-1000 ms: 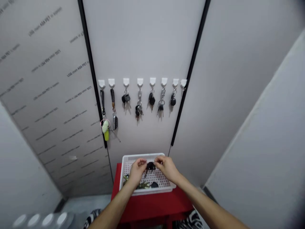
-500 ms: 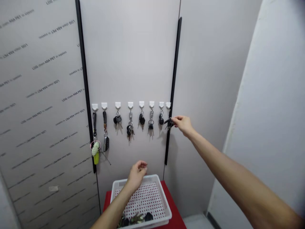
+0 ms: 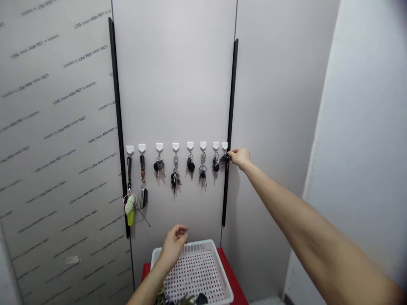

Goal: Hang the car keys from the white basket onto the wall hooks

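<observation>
My right hand (image 3: 239, 157) is stretched out to the wall and pinches a black key bunch (image 3: 223, 159) just under the rightmost white hook (image 3: 224, 146). A row of white hooks runs leftward, each carrying keys, such as the bunch (image 3: 174, 178) in the middle. My left hand (image 3: 173, 244) hovers over the back rim of the white perforated basket (image 3: 193, 271), fingers loosely curled, nothing visible in them. More keys (image 3: 184, 300) lie at the basket's near end.
The basket stands on a red table (image 3: 233, 288). A green and white fob (image 3: 130, 208) hangs from the leftmost hook beside a black vertical strip (image 3: 118, 127). Another black strip (image 3: 229, 131) runs down right by the last hook. A white wall (image 3: 359, 148) closes the right side.
My right hand has carried the black key bunch up from the basket to the rightmost hook. My left hand let go and stayed above the basket. The view has tilted upward.
</observation>
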Demonstrator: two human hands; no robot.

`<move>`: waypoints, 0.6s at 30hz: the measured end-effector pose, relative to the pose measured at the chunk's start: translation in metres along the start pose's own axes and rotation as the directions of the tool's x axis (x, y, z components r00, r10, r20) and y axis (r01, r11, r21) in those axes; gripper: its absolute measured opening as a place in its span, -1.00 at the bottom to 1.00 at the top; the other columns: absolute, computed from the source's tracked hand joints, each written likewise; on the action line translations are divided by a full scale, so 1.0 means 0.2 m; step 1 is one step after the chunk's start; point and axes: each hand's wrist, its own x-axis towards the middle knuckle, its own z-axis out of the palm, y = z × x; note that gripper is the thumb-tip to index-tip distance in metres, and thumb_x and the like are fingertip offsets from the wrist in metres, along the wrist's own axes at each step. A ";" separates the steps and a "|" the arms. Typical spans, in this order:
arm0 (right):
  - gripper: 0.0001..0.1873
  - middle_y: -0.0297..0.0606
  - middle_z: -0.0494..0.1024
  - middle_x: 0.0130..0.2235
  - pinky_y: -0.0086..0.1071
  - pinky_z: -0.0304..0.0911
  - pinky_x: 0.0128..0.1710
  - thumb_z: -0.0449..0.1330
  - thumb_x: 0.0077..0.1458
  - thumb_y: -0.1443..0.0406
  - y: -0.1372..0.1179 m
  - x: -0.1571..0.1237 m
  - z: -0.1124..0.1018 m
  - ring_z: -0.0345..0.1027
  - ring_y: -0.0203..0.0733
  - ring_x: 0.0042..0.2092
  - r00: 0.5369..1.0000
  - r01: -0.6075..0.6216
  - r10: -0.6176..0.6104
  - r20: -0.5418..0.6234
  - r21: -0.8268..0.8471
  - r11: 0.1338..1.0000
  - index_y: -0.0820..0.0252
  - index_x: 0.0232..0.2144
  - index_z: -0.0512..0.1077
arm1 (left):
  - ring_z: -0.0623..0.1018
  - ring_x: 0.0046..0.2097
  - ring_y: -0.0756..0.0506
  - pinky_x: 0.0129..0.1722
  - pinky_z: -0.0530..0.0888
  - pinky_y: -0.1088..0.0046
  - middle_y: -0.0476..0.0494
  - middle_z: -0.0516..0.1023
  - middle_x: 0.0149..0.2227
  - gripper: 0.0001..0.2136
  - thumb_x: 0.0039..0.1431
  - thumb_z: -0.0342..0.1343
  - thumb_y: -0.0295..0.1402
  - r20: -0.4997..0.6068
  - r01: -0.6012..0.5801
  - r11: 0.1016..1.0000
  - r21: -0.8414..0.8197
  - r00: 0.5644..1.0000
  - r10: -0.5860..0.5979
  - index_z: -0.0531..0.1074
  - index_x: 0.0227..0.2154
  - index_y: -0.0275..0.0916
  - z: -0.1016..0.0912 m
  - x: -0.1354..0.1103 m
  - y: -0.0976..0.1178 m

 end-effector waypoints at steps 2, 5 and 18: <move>-0.91 -0.30 0.33 -0.70 -0.47 0.11 -0.53 0.08 -0.31 0.36 0.00 -0.01 0.00 0.23 -0.34 -0.55 1.000 -0.030 0.029 -0.011 -0.024 0.999 0.33 -0.67 0.34 | 0.28 -0.58 0.10 -0.55 0.22 0.57 0.06 0.27 -0.62 -0.88 -0.27 -0.02 -0.43 -0.002 0.004 1.000 0.001 1.000 -0.004 0.23 -0.54 -0.32 -0.01 -0.01 0.00; -0.89 -0.29 0.36 -0.66 -0.46 0.11 -0.52 0.06 -0.31 0.35 0.00 -0.06 -0.02 0.24 -0.33 -0.54 0.997 -0.070 0.068 -0.033 -0.061 0.996 0.30 -0.63 0.35 | 0.28 -0.59 0.09 -0.56 0.21 0.58 0.06 0.27 -0.64 -0.88 -0.28 -0.02 -0.43 -0.011 0.018 1.000 0.000 1.000 -0.018 0.23 -0.56 -0.31 -0.03 -0.02 -0.01; -0.79 -0.31 0.32 -0.64 -0.44 0.11 -0.55 -0.09 -0.20 0.24 0.29 -1.00 0.24 0.17 -0.32 -0.58 0.910 -0.035 -0.014 0.413 0.110 0.993 0.25 -0.62 0.27 | 0.24 -0.63 0.10 -0.62 0.15 0.60 0.09 0.24 -0.70 -0.91 -0.31 -0.01 -0.47 -0.111 0.110 0.994 0.001 0.988 -0.109 0.24 -0.60 -0.29 -0.14 -0.13 -0.23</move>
